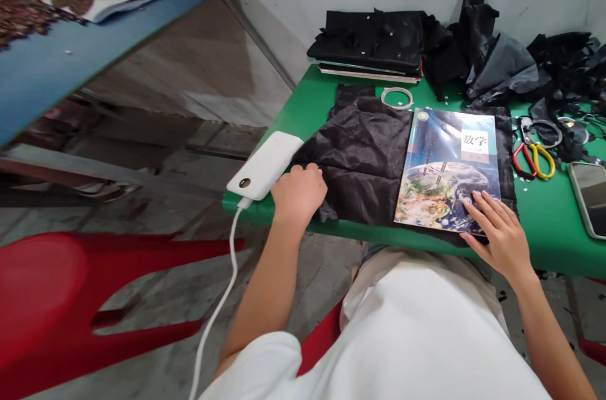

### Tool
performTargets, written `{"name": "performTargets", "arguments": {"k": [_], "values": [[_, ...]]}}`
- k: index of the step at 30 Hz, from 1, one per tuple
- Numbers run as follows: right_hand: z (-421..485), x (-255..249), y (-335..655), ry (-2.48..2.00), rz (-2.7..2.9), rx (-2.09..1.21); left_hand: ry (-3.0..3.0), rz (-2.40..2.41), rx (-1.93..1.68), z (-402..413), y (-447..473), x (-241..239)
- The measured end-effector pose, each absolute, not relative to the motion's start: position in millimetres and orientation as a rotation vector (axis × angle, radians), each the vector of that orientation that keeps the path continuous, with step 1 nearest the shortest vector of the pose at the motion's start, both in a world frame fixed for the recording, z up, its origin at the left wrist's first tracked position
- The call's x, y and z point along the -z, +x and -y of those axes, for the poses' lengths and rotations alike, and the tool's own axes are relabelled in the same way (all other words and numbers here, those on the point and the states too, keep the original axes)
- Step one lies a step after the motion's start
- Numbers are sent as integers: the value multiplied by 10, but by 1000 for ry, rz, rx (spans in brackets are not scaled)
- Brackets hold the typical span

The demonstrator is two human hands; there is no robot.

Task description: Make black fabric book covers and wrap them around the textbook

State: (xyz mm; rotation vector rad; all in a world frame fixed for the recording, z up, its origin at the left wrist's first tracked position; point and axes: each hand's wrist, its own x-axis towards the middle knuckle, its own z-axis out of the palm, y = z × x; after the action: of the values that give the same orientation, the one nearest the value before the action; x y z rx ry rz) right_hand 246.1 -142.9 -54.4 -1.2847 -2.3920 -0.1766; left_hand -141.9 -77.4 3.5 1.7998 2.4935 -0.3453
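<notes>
Book (pixel 445 163) lies partly under the right hand (pixel 499 229), fingers extended. Cloth (pixel 362 157) spans between hands; left hand (pixel 300 190) curled at its edge, grip undeterminable.

Glossy rectangular paperback book (pixel 447 166): deep blue above, blue-and-white globe below, tan-green patch lower left (title panel pale, characters dark). Creased sheet of black fabric (pixel 364 141): plain, greyish sheen along folds. Smooth flat table (pixel 546 217): solid green. Rounded oblong plastic device (pixel 265 166): white, one dark round spot. Loop-handled metal tool (pixel 534 157): one handle red, one yellow.
</notes>
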Motion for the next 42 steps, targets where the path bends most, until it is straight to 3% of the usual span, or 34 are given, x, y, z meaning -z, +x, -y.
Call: {"name": "performTargets", "arguments": {"k": [4, 9, 14, 20, 24, 28, 34, 38, 42], "values": [[1431, 543, 2449, -1270, 2396, 216, 1862, -2491, 235, 752, -1348, -131], [1427, 539, 2441, -1261, 2397, 250, 2073, -2499, -302, 740, -951, -392], [1424, 528, 2427, -1260, 2403, 268, 2402, -1891, -552, 760, -121, -521], [1420, 579, 2448, -1238, 2359, 284, 2792, -1117, -589, 833, 758, -238], [1412, 581, 2446, -1224, 2353, 248, 2722, -960, -502, 828, 814, -78], [1411, 574, 2433, -1231, 2350, 247, 2459, -770, -775, 835, 536, -134], [1516, 752, 2586, -1314, 2179, 202, 2339, -1030, -936, 808, 44, -217], [1548, 801, 2637, -1409, 1836, -26, 2409, -1340, -689, 724, -135, -25], [1484, 753, 2535, -1310, 1312, -217, 2446, -1349, -435, 714, -177, 151]]}}
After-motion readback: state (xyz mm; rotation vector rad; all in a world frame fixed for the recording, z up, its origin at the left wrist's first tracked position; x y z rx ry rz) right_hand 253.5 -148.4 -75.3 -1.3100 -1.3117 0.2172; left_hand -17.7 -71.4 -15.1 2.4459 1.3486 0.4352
